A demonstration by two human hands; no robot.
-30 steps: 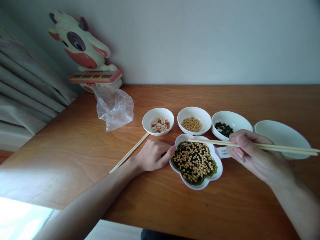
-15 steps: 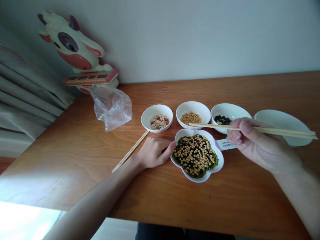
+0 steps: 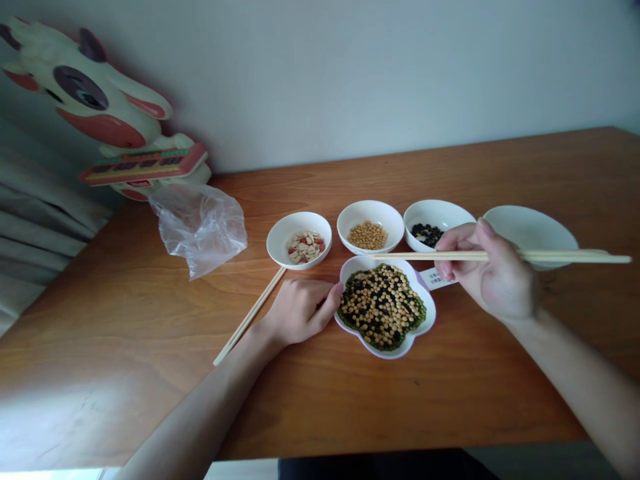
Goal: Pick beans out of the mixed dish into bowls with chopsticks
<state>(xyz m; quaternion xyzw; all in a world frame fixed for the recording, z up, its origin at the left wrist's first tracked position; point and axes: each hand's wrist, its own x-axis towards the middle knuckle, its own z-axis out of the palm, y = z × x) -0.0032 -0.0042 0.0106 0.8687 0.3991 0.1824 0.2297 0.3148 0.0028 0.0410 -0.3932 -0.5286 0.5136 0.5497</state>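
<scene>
A flower-shaped bowl point(image 3: 425, 325) holds pale yellow beans and black beans over small green ones. My left hand point(image 3: 305, 310) rests on the table with its thumb on the bowl's left rim, fingers curled. Wooden chopsticks point(image 3: 550, 256) lie level in my right hand point(image 3: 487, 270), their tips above the flower bowl's back rim. Behind stand a white bowl with pale and red pieces point(image 3: 299, 239), one with yellow beans point(image 3: 371, 227) and one with black beans point(image 3: 440, 217). A fourth white bowl point(image 3: 530, 227) is partly hidden behind my right hand.
A second pair of chopsticks point(image 3: 249, 316) lies left of my left hand, near its forearm. A crumpled clear plastic bag point(image 3: 200, 227) and a cow-shaped toy keyboard point(image 3: 145, 167) are at the back left. A printed label point(image 3: 436, 278) lies right of the flower bowl.
The view has shifted, so most things appear farther left. My right hand has moved slightly left and the chopsticks are more level. My left hand keeps its place at the bowl's rim.
</scene>
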